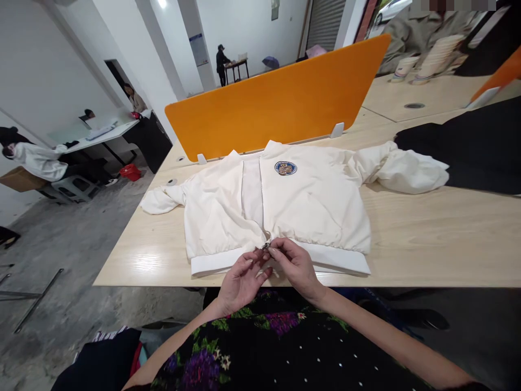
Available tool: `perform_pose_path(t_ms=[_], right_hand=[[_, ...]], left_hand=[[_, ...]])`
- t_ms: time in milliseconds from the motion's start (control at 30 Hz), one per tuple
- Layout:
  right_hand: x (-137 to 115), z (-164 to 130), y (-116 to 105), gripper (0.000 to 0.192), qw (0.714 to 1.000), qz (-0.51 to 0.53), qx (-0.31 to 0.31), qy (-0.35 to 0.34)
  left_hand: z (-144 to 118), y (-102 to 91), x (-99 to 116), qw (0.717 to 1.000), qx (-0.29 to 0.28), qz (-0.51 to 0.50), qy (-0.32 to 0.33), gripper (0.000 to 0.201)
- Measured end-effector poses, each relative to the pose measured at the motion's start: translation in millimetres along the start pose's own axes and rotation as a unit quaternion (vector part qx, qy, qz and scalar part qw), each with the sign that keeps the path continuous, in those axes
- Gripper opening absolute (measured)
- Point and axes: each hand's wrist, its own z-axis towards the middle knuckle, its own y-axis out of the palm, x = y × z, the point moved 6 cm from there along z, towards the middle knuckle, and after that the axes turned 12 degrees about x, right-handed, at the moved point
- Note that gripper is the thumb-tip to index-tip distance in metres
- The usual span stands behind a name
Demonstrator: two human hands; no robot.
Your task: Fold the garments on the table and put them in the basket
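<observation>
The left hand [241, 281] and the right hand [296, 264] meet at the near edge of the counter [427, 239]. Both grips are pinched together on the small metal zipper pull [266, 245] at the bottom of a white jacket [313, 201]. The fingertips of both hands touch each other around the pull.

The jacket lies flat on the counter, front side up, just past the grip. It is cream white and puffy, with a wide stretchy band along the bottom, right under the hands. The front is open from the pull up to the collar, and the paler inside shows in the gap. A round blue badge [285, 168] sits on the chest, up and a bit to the right of the grip. One sleeve is bunched up far to the left. The other sleeve lies crumpled far to the right and touches a black cloth [476, 146].

Behind the jacket stands an orange divider [280, 98]. Past it, on the far right, stacks of paper cups [437, 57] stand on another counter. Other people are far off to the left and at the back of the room.
</observation>
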Motion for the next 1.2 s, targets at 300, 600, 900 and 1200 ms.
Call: perform_pose_path(t_ms=[300,600,900,1200], right_hand=[[6,7,-7,0.022,0.998,-0.004,-0.044,0.041],[15,8,-16,0.023,0.998,0.007,-0.029,0.051],[16,6,-12,0.019,0.997,-0.013,-0.066,0.025],[10,-1,-4,0.015,0.981,-0.143,-0.123,-0.042]], left_hand=[[-8,-0.7,-1,0.996,-0.011,0.035,-0.086,0.022],[-20,-3.4,0,0.990,0.032,0.032,-0.134,0.044],[-10,-3.3,12,0.996,0.077,0.047,-0.002,0.047],[12,-0.1,19,0.974,0.166,0.149,0.044,0.048]])
